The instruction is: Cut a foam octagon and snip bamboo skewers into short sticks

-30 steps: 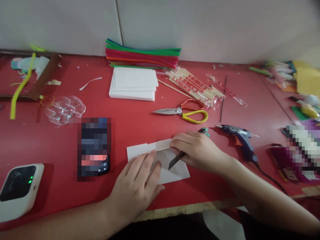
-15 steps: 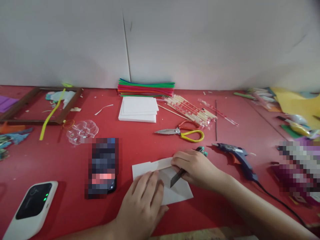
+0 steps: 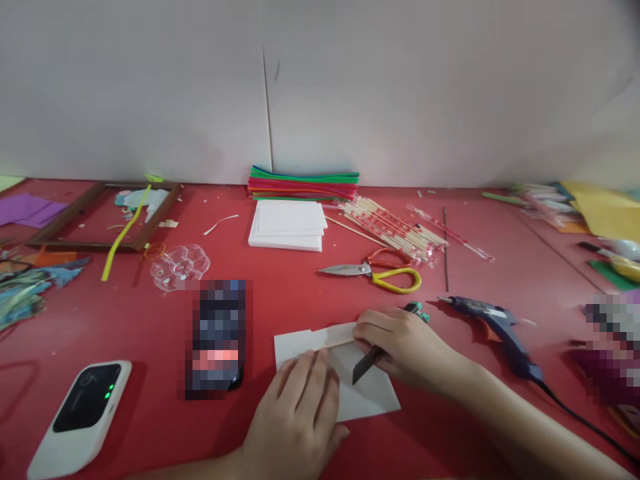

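Observation:
A white sheet (image 3: 376, 395) lies on the red table in front of me, with a thin wooden stick (image 3: 341, 345) across it. My left hand (image 3: 300, 410) rests on the sheet with fingers stretched out, their tips at the stick's left part. A utility knife (image 3: 367, 363) with a dark blade and a green end is gripped in my right hand (image 3: 397, 340). Its blade points down-left over the sheet. The fingertips of this hand also touch the stick's right end. What lies beneath both hands is hidden.
Scissors (image 3: 395, 275), wrapped sticks (image 3: 387, 227), a stack of white cards (image 3: 287, 227) and coloured pipe cleaners (image 3: 305, 183) lie beyond. A glue gun (image 3: 493, 327) with its cord is at right. A phone (image 3: 216, 340) and a white device (image 3: 83, 417) are at left.
The whole view has shifted, so everything appears slightly farther right and lower. Both hands, the knife and the stick keep nearly the same places on the sheet.

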A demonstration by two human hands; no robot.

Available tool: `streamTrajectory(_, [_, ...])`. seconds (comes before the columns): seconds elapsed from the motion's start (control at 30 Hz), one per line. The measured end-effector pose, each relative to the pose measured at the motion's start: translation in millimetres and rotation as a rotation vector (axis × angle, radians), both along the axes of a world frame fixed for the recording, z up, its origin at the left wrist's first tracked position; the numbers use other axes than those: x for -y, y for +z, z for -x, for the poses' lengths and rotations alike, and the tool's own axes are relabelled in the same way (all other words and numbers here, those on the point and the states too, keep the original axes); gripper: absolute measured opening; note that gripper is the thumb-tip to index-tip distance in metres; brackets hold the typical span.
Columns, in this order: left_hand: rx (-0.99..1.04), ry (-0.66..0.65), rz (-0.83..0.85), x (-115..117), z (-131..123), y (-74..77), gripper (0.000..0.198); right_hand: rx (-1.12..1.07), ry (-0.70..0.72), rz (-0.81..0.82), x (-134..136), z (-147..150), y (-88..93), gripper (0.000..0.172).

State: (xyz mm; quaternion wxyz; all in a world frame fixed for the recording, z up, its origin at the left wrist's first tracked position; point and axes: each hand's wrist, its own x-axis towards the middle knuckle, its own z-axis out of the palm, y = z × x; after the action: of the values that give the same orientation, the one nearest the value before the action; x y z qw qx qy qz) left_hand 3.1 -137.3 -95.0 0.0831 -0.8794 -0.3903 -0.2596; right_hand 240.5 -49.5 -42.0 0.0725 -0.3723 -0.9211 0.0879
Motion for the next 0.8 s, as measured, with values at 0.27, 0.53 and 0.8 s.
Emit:
streamTrajectory(0.27, [-0.092,-0.018,0.069,-1.6,2.6,10.4,0.047,-0.021,0.027,-0.017,-2.3,-4.4,-10.0,0.014])
streamTrajectory(0.53, [-0.081,-0.021,0.057,-0.4,1.7,10.0,0.043,-0.042,0.029,-0.025,-0.5,-4.3,-8.5,0.014])
streamTrajectory(0.8, [-0.058,0.004,0.055,-0.4,1.2,13.5,0.039,-0.047,0.046,-0.043,-1.3,-3.1,-6.9,0.015])
